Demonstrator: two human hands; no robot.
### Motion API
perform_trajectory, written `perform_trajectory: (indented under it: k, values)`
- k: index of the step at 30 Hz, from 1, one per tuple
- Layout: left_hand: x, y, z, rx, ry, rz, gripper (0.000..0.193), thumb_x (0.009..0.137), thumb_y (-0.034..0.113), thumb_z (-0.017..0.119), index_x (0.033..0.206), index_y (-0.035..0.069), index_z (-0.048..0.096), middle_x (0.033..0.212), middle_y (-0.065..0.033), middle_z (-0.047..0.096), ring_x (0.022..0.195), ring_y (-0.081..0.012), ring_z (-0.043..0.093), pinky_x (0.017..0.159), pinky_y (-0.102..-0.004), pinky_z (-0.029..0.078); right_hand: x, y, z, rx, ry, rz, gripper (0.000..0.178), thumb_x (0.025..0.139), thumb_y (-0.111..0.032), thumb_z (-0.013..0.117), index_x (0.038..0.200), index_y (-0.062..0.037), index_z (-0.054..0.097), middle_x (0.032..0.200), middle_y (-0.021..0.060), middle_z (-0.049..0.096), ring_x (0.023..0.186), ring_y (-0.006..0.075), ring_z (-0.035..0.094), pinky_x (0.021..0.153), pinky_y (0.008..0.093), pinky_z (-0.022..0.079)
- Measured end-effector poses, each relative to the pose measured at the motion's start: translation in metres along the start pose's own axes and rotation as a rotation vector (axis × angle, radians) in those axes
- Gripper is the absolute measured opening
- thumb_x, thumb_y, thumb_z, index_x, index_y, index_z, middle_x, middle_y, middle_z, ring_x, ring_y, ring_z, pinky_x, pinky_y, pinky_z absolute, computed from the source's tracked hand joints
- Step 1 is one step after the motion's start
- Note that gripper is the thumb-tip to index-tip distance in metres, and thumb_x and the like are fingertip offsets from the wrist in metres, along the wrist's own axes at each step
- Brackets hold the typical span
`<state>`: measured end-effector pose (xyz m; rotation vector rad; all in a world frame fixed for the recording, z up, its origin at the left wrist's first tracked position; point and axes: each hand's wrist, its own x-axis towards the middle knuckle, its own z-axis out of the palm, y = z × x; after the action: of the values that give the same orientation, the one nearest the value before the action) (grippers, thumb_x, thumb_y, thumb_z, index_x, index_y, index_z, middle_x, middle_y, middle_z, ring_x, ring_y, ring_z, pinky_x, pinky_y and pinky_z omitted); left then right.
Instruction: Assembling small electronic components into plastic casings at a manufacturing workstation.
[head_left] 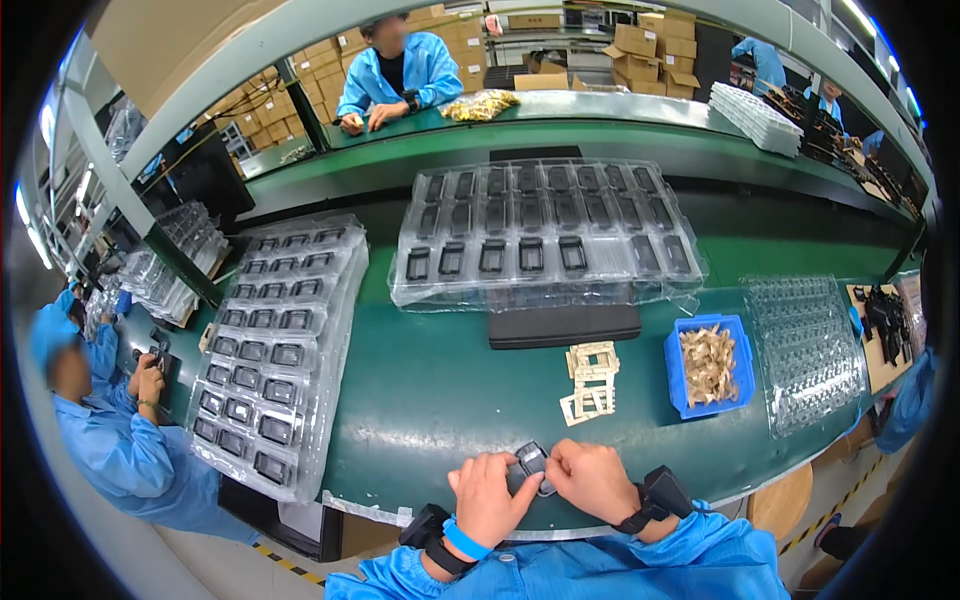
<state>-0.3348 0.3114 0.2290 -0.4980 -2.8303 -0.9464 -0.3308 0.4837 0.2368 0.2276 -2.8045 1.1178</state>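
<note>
Near the front edge of the green table, a small black rectangular plastic housing (531, 458) sits between my two hands. My left hand (488, 497) has its thumb and fingers closed around the housing's left and lower side. At its right side, my right hand (592, 484) is closed in a pinch, the fingertips against the housing. Whatever lies between those fingertips is hidden. Ahead of my hands is a loose pile of cream-coloured thin rectangular frames (590, 383).
A plastic tray (345, 290) of black housings lies at left, another tray (612, 258) over a dark box (565, 329) ahead. A blue bin (712, 407) holds tan pieces; a clear tray (805, 350) lies right. Co-workers (125, 430) sit left; another person (400, 75) is across.
</note>
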Motion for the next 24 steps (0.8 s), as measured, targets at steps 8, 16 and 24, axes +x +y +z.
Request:
perform_trajectory:
  k: [8,16,24]
  values:
    - [0.011,-0.017,0.003,-0.049,0.060,0.108,0.032,0.079,0.011,0.070,0.110,0.010,0.062,0.094,-0.0040,0.065,0.088,-0.0225,0.058,0.079,-0.0376,0.034,0.008,-0.009,-0.004,-0.012,-0.061,-0.014,0.022,0.084,-0.024,0.069,0.075,-0.0052,0.062,0.065,0.0119,0.063,0.060,0.0331,0.063,0.053,0.0426,0.050]
    - [-0.006,-0.010,-0.004,-0.129,0.014,0.136,0.051,0.083,0.021,0.070,0.129,0.007,0.054,0.125,-0.0118,0.058,0.118,-0.0294,0.051,0.098,-0.0410,0.034,-0.005,-0.016,-0.001,-0.120,0.054,-0.192,0.028,0.070,-0.010,0.076,0.098,-0.0089,0.071,0.082,0.0089,0.056,0.076,0.0284,0.056,0.067,0.0385,0.047]
    - [-0.025,-0.027,0.005,-0.260,-0.043,0.140,0.061,0.081,0.018,0.074,0.136,0.010,0.050,0.125,-0.0157,0.055,0.123,-0.0326,0.047,0.102,-0.0437,0.034,-0.015,-0.018,-0.001,-0.225,-0.044,-0.215,0.032,0.072,-0.010,0.075,0.103,-0.0087,0.070,0.094,0.0124,0.055,0.084,0.0302,0.053,0.072,0.0402,0.045]
